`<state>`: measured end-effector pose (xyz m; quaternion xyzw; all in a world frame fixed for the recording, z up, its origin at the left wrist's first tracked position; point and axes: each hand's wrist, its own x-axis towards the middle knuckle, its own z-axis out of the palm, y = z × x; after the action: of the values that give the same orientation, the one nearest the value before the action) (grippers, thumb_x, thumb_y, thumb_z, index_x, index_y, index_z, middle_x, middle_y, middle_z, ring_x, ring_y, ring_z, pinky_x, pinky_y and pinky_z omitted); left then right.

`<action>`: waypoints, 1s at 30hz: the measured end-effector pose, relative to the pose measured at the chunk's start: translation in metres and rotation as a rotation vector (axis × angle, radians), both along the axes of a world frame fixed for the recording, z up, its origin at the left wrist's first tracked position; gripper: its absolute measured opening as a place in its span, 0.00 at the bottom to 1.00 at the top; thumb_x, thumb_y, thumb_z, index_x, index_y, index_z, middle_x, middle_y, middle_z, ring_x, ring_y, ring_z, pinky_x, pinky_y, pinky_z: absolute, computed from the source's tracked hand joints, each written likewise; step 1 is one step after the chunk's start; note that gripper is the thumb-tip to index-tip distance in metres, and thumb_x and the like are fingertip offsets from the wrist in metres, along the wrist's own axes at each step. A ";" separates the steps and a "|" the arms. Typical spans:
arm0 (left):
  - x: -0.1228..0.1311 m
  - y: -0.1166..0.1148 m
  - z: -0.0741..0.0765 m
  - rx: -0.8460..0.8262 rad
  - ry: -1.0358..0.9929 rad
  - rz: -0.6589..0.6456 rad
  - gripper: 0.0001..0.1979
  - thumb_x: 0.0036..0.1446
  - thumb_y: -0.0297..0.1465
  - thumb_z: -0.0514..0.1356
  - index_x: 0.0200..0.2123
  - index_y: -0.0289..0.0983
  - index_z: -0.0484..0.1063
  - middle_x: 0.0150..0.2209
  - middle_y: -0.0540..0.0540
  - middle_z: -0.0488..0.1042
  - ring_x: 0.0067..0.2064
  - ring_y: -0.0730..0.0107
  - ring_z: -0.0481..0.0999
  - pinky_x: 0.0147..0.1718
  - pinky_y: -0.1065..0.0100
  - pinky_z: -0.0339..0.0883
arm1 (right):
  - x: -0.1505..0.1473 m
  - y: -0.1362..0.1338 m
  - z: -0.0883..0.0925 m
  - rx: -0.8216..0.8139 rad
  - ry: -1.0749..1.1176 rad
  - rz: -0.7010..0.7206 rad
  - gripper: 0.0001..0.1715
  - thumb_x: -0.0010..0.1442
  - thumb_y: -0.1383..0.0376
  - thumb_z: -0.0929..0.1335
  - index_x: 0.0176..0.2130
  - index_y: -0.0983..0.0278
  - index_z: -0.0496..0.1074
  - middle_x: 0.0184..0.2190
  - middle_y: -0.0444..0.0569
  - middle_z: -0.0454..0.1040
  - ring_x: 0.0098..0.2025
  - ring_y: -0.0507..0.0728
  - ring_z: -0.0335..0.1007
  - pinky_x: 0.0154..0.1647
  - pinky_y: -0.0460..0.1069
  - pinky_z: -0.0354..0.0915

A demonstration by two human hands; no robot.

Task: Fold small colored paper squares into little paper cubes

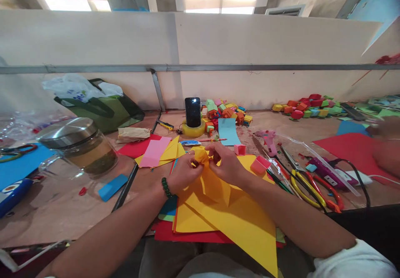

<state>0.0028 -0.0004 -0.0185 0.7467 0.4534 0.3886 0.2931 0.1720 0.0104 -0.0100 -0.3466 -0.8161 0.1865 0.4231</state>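
Note:
Over a stack of yellow paper sheets [200, 222], both hands pinch one small folded piece of yellow paper [201, 156]. My left hand [184, 172], with a dark green bead bracelet on the wrist, grips its left side between thumb and fingers. On its right side, my right hand [227, 164] is closed with the fingertips at the paper. The fingers partly hide the folds. Just right of my right hand lie two small pink paper boxes, one smaller [240, 150] and one larger [260, 165].
Scissors [301, 174], a pink glue gun [267, 138] and a purple device [331, 174] lie right. A phone [193, 112] stands in a tape roll [193, 130] before coloured paper cubes [225, 110]. Left is a glass tea jar [84, 149]. Another person's hand [387, 145] is far right.

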 end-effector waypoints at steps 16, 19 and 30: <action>-0.001 0.000 0.001 0.054 -0.080 0.069 0.07 0.50 0.32 0.59 0.25 0.36 0.75 0.26 0.47 0.76 0.29 0.69 0.72 0.29 0.70 0.66 | 0.003 -0.010 0.016 -0.035 -0.394 -0.251 0.07 0.54 0.68 0.67 0.25 0.62 0.66 0.23 0.45 0.73 0.25 0.52 0.67 0.26 0.46 0.53; -0.003 0.001 0.000 0.102 -0.051 0.084 0.11 0.52 0.34 0.58 0.22 0.37 0.74 0.24 0.48 0.75 0.28 0.69 0.71 0.29 0.70 0.65 | 0.002 -0.010 0.016 -0.020 -0.399 -0.289 0.04 0.55 0.67 0.68 0.29 0.62 0.68 0.24 0.45 0.74 0.25 0.52 0.67 0.26 0.46 0.52; -0.006 -0.001 0.000 0.170 0.094 0.044 0.08 0.53 0.29 0.59 0.29 0.39 0.79 0.30 0.46 0.78 0.31 0.68 0.75 0.31 0.70 0.65 | 0.008 -0.005 0.011 0.152 -0.272 -0.111 0.07 0.54 0.73 0.68 0.30 0.62 0.74 0.32 0.48 0.76 0.36 0.55 0.72 0.36 0.48 0.63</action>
<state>-0.0032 -0.0017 -0.0181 0.7761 0.4484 0.3965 0.1987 0.1804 0.0052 0.0013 -0.3805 -0.8571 0.0520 0.3435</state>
